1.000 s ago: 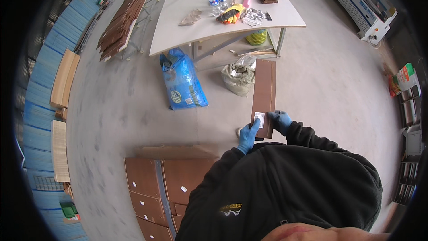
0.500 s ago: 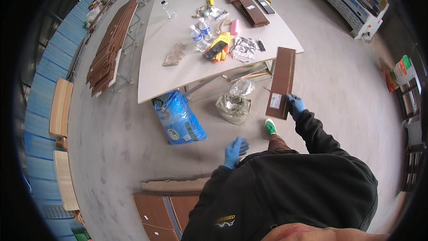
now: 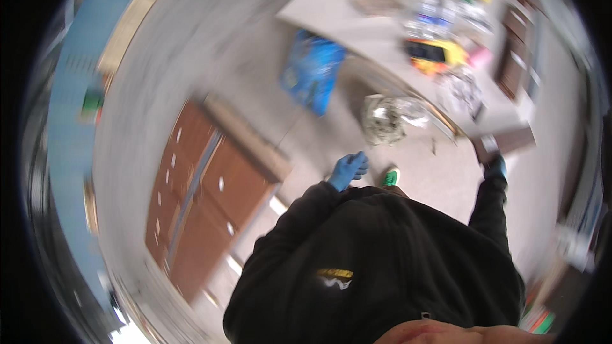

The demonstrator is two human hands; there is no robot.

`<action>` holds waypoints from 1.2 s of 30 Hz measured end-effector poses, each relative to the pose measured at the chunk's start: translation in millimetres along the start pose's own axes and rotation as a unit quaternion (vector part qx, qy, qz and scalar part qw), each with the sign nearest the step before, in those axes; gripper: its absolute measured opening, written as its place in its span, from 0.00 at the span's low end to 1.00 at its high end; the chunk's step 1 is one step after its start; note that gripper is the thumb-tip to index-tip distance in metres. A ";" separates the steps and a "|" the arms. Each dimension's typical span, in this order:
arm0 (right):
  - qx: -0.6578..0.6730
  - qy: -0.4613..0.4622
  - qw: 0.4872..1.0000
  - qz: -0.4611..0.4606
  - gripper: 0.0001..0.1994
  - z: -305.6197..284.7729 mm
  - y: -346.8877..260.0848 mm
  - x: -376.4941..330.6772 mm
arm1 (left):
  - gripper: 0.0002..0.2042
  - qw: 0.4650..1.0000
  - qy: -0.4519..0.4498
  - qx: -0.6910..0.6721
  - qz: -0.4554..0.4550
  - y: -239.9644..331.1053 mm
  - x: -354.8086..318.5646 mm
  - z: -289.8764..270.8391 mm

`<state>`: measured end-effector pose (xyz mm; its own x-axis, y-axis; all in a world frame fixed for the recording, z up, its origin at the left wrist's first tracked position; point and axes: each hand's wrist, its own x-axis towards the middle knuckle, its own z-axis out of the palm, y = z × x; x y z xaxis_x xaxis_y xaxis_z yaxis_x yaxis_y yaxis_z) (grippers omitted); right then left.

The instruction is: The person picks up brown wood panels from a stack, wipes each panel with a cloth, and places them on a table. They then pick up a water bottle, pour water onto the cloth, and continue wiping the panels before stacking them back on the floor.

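Observation:
My right hand, in a blue glove, grips the end of a brown board with a white label. The board is out to the right, beside the near corner of the white table. My left hand, also in a blue glove, hangs in front of my body with its fingers loosely bent and apart from any object. Nothing shows in it. Beyond it on the floor are a crumpled grey-green bag and a blue sack. The picture is smeared by motion.
On the table lie yellow-orange gloves with a dark phone, water bottles, a pink item, a rag and brown boards. A stack of brown panels stands low on my left. A blue wall runs along the left.
My view has swung left, so the table now shows at the upper right and the panel stack more fully. My right hand, still gripping the board, appears farther right; my left hand remains empty.

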<state>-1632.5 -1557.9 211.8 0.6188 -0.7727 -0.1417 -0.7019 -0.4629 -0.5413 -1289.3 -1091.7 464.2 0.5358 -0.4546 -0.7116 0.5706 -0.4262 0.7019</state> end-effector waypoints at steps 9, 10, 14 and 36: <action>0.243 -0.236 0.923 0.180 0.12 23.4 15.2 102.1 | 0.26 0.971 0.206 -0.118 0.030 -62.8 -24.2 -112.8; 0.102 -0.259 0.949 0.147 0.11 15.5 10.1 106.6 | 0.26 0.969 0.195 -0.145 0.042 -70.9 -23.3 -124.1; -0.035 -0.239 0.949 0.202 0.15 -16.4 -36.1 121.7 | 0.25 0.959 0.225 -0.170 0.001 -93.9 -35.2 -172.8; 0.496 -0.307 0.768 -0.264 0.19 154.9 -836.8 12.7 | 0.23 0.979 -0.009 -0.179 0.101 146.2 -7.3 -314.6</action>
<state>-982.7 -1113.1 534.6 0.9882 -0.0998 0.1159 0.1302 0.1519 -0.9798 -1014.0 -904.5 562.3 0.6512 -0.5154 -0.5571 0.6378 -0.0263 0.7698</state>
